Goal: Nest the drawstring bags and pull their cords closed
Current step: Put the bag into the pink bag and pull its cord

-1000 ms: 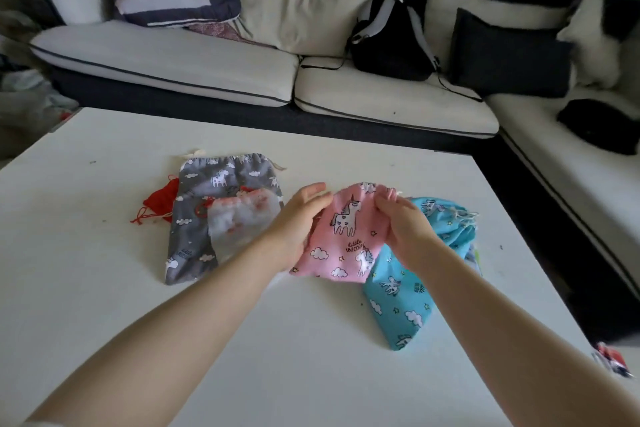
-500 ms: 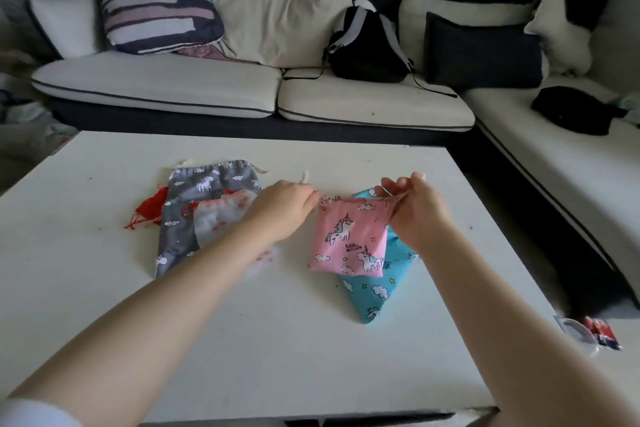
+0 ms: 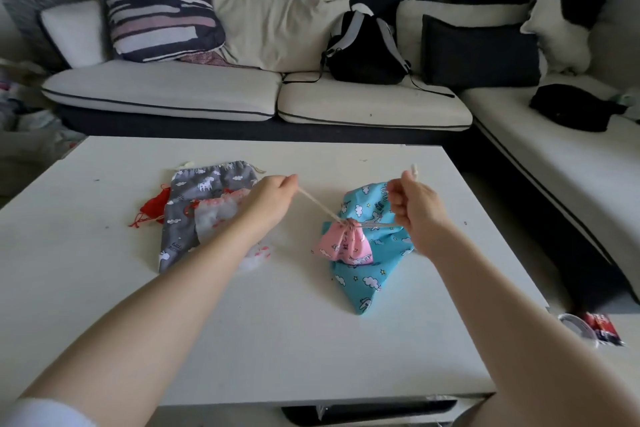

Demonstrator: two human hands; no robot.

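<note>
A small pink unicorn bag (image 3: 346, 244) lies on top of a larger blue cloud-print bag (image 3: 372, 253) on the white table (image 3: 277, 322). Its mouth is gathered tight. My left hand (image 3: 273, 199) pinches one beige cord (image 3: 317, 206) that runs taut up and left from the pink bag's mouth. My right hand (image 3: 414, 206) grips the other cord, whose end sticks up above the fist. A grey unicorn bag (image 3: 187, 218) lies to the left with a sheer white-and-red pouch (image 3: 216, 217) on it and a red bag (image 3: 156, 206) beside it.
A sofa (image 3: 207, 94) with cushions and a black backpack (image 3: 367, 48) runs behind the table and along the right side. A small wrapper and a roll of tape (image 3: 588, 328) lie off the table's right edge. Clutter sits on the floor at far left.
My hands have moved apart from the pink bag's mouth, pulling its cords out to the left and right. The bag's open top has cinched into a tight bunch.
</note>
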